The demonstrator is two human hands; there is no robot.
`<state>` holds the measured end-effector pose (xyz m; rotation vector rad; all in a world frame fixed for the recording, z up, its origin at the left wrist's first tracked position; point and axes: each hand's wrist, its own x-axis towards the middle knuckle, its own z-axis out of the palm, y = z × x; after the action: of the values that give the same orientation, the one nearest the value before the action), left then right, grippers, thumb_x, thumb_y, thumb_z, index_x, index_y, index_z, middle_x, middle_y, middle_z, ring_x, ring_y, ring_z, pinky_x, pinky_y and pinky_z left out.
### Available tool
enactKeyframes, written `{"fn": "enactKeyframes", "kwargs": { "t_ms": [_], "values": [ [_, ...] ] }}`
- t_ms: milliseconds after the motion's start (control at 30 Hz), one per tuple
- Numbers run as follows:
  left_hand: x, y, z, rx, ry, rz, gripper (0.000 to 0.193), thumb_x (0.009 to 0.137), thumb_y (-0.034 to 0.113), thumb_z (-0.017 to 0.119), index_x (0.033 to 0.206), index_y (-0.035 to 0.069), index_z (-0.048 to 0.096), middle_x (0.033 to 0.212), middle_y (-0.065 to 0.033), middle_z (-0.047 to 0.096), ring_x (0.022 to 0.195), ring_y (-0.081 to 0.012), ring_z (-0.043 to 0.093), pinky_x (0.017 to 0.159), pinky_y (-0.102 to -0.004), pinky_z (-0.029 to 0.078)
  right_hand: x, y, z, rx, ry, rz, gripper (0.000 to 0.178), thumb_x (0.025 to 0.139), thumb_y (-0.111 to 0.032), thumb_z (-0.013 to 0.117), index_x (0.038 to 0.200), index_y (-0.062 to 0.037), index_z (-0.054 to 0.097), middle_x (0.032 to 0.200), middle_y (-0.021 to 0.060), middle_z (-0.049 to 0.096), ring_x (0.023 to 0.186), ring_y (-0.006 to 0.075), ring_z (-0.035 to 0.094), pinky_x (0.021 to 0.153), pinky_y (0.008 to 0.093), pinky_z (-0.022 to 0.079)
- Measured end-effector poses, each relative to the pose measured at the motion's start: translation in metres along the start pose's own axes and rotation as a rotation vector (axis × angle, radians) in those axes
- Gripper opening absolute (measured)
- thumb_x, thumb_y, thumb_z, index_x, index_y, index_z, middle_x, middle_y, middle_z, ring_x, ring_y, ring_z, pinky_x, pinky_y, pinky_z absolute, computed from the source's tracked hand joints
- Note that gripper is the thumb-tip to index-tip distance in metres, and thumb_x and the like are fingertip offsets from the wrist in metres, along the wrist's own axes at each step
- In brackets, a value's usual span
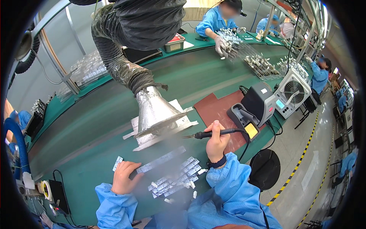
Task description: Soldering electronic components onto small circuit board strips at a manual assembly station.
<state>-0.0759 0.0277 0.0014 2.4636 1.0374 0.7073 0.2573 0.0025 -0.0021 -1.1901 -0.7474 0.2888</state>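
Note:
My right hand (217,145) grips a black soldering iron (215,133) whose bare tip points left, beside the mouth of a metal fume hood. On the left, my left hand (125,178) has its thumb and forefinger at the near end of a long pale circuit board strip (162,159). A small board piece (117,163) shows just beyond its knuckles. Between my hands lies a loose pile of white and blue circuit board strips (177,177). Small white connectors (168,200) lie on and around the pile. Haze blurs the area under the hood.
The fume hood (154,110) hangs over a white fixture (183,124). At right stand a soldering station (259,101) on a brown mat (215,105), and a white fan unit (292,91). A round black stool (265,170) is by the bench. Across the green conveyor (179,84) a co-worker (221,23) handles boards.

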Motion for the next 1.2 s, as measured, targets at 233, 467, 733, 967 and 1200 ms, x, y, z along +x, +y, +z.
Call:
{"fn": "enactKeyframes", "kwargs": {
  "t_ms": [233, 467, 733, 967, 1200],
  "values": [
    [0.0005, 0.0012, -0.0002, 0.005, -0.002, -0.005, 0.036, 0.070, 0.008, 0.080, 0.104, 0.002, 0.070, 0.097, -0.0119, 0.067, 0.093, -0.0313, 0.061, 0.084, -0.0387, 0.047, 0.0001, 0.0017, -0.0005, -0.002, -0.005, -0.009, 0.050, 0.105, -0.031, 0.048, 0.066, -0.0010, 0.059, 0.061, -0.0024, 0.051, 0.057, 0.0044, 0.039, 0.053, 0.0253, 0.027],
    [-0.0001, -0.0012, 0.0011, 0.000, 0.000, -0.009, 0.035, 0.070, 0.008, 0.080, 0.104, 0.003, 0.070, 0.097, -0.0119, 0.067, 0.093, -0.0313, 0.061, 0.084, -0.0391, 0.047, 0.0001, 0.0000, -0.0012, -0.006, -0.012, 0.006, 0.050, 0.105, -0.031, 0.048, 0.066, -0.0004, 0.059, 0.062, -0.0015, 0.052, 0.058, 0.0052, 0.040, 0.054, 0.0255, 0.028],
    [0.0005, -0.0006, 0.0007, -0.004, -0.003, 0.001, 0.036, 0.070, 0.007, 0.080, 0.105, 0.002, 0.069, 0.097, -0.0121, 0.067, 0.092, -0.0314, 0.062, 0.084, -0.0389, 0.047, 0.0002, 0.0007, -0.0015, -0.010, -0.009, 0.013, 0.050, 0.105, -0.030, 0.048, 0.066, 0.0000, 0.059, 0.063, -0.0004, 0.054, 0.060, 0.0063, 0.042, 0.057, 0.0262, 0.031],
    [0.0005, 0.0004, 0.0000, 0.000, -0.009, -0.004, 0.035, 0.070, 0.007, 0.080, 0.104, 0.001, 0.070, 0.098, -0.0129, 0.067, 0.093, -0.0318, 0.062, 0.084, -0.0391, 0.047, 0.0006, 0.0007, -0.0019, -0.004, -0.012, 0.012, 0.050, 0.105, -0.031, 0.048, 0.066, -0.0002, 0.059, 0.063, -0.0004, 0.054, 0.060, 0.0060, 0.042, 0.056, 0.0260, 0.030],
    [0.0001, -0.0004, 0.0004, 0.004, -0.011, -0.001, 0.035, 0.070, 0.008, 0.080, 0.103, 0.002, 0.070, 0.097, -0.0128, 0.067, 0.092, -0.0319, 0.062, 0.082, -0.0390, 0.048, 0.0007, 0.0017, -0.0021, -0.004, -0.010, 0.004, 0.051, 0.105, -0.032, 0.049, 0.066, -0.0007, 0.059, 0.062, -0.0014, 0.053, 0.058, 0.0051, 0.041, 0.054, 0.0254, 0.029]
  ]
}}
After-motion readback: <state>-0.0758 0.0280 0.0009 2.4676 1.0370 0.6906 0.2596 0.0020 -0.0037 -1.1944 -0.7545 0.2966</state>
